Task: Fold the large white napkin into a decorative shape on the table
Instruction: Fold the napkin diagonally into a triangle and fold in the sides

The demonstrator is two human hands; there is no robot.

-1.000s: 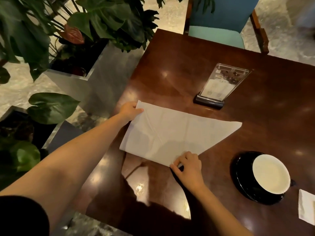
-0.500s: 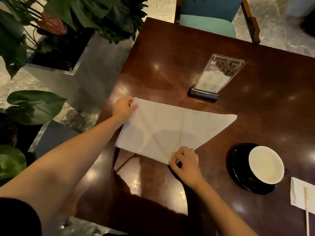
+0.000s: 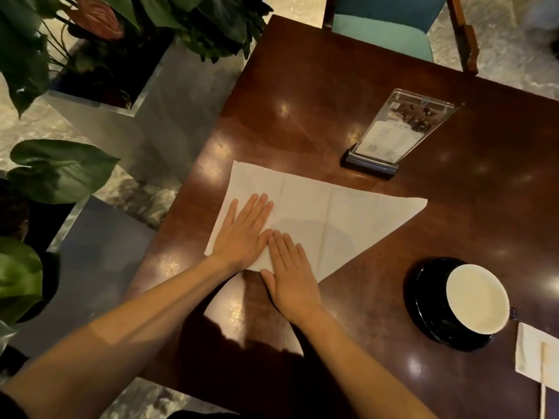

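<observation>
The large white napkin (image 3: 332, 216) lies flat on the dark wooden table (image 3: 332, 101), folded into a triangle whose long point reaches right. My left hand (image 3: 243, 234) presses palm-down on its left part with fingers straight. Beside it, my right hand (image 3: 292, 281) lies flat with fingers straight on the napkin's near corner, its palm over the edge and partly on the table. The two hands touch side by side.
An acrylic menu stand (image 3: 390, 137) stands just beyond the napkin. A white cup on a black saucer (image 3: 423, 300) sits at the right, with a small napkin and a stick (image 3: 535, 355) at the right edge. Planters (image 3: 99, 86) flank the table's left edge; a teal chair (image 3: 387, 34) is opposite.
My left hand let go of the napkin's far left corner and now presses flat on it. My right hand released the near corner and flattened onto it.
</observation>
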